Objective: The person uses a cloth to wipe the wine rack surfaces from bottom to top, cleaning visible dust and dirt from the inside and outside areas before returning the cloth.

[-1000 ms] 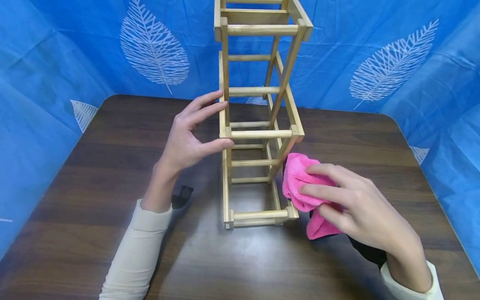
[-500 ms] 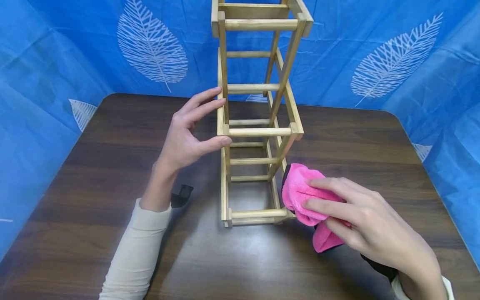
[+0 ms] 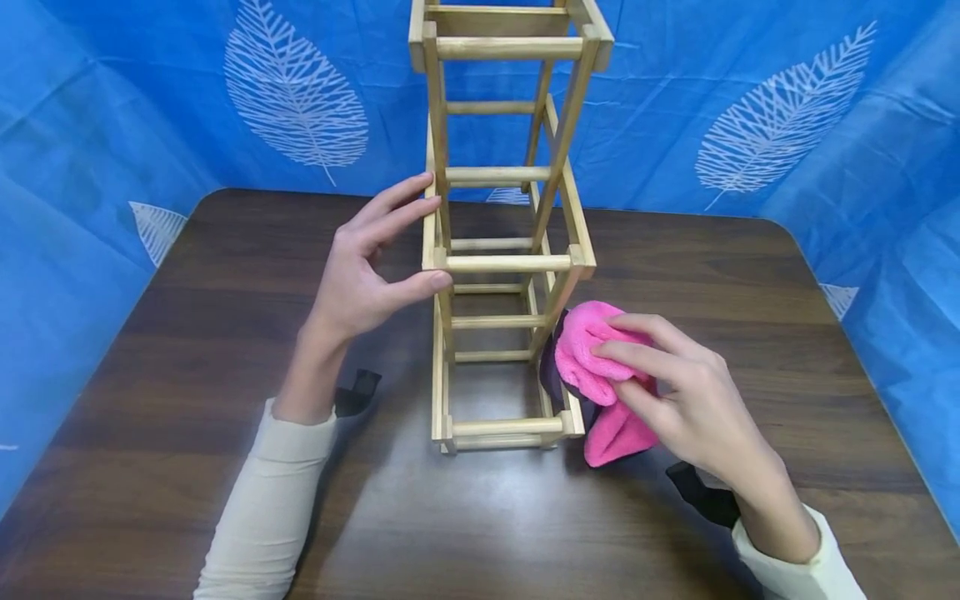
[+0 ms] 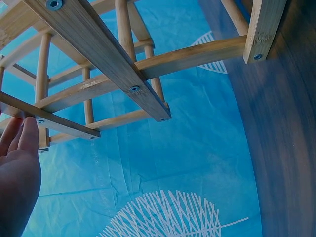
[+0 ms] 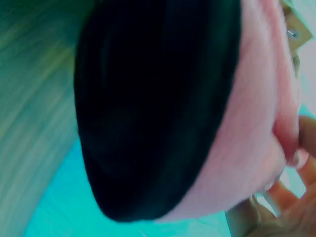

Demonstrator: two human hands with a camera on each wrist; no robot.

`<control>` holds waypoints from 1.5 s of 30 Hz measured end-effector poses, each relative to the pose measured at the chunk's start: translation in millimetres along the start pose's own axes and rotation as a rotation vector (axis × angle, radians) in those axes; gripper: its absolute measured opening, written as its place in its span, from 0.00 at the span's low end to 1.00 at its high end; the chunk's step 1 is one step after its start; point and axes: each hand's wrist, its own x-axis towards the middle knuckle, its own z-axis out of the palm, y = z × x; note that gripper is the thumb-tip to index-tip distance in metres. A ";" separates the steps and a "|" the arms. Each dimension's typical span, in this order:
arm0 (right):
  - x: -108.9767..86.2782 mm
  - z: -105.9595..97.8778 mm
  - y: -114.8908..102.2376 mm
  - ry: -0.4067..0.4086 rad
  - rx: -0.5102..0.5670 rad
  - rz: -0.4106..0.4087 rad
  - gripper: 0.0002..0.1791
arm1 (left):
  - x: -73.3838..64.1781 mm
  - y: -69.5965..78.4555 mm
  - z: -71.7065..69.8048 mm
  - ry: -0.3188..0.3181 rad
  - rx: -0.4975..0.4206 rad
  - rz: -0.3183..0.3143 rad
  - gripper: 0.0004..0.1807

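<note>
A tall rack point(image 3: 510, 263) of pale wooden slats and dowels stands on the brown table, its top cut off in the head view. On its left side, my left hand point(image 3: 358, 262) holds the middle tier, thumb at the front corner and fingertips against the side rail. The left wrist view has those fingers point(image 4: 28, 136) at a wooden slat point(image 4: 69, 123). My right hand point(image 3: 686, 392) grips a bunched pink cloth point(image 3: 592, 354) with dark edging, up against the lower right side of the rack. In the right wrist view the cloth point(image 5: 242, 123) hides most of the rack.
The brown wood-grain table point(image 3: 187, 375) has rounded far corners. Blue sheeting point(image 3: 652, 108) with white leaf prints hangs behind and at both sides. Dark straps point(image 3: 703, 496) hang at the wrists.
My right hand and the cloth went down and toward me along the rack's lower right side, then back up and away. My left hand keeps its hold; the view shifted slightly.
</note>
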 end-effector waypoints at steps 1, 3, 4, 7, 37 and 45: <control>2.4 3.0 1.2 0.022 -0.017 0.005 0.24 | -0.4 0.0 -0.4 0.001 0.001 -0.001 0.43; 7.2 7.8 3.7 0.053 -0.057 0.021 0.23 | -1.0 -0.2 -1.0 0.000 0.002 -0.007 0.43; 9.6 9.5 4.7 0.058 -0.075 0.035 0.24 | -1.2 -0.3 -1.1 -0.002 -0.001 -0.008 0.43; 16.8 12.8 8.4 0.058 -0.107 0.084 0.24 | -1.4 -0.8 -1.2 -0.009 -0.008 -0.008 0.42; 76.0 21.9 64.7 -0.058 -0.034 0.084 0.13 | 0.1 -1.5 -2.1 -0.028 -0.022 -0.007 0.43; 56.5 11.3 50.6 -0.141 0.002 0.021 0.21 | -1.4 -1.0 -2.1 -0.016 -0.028 -0.019 0.43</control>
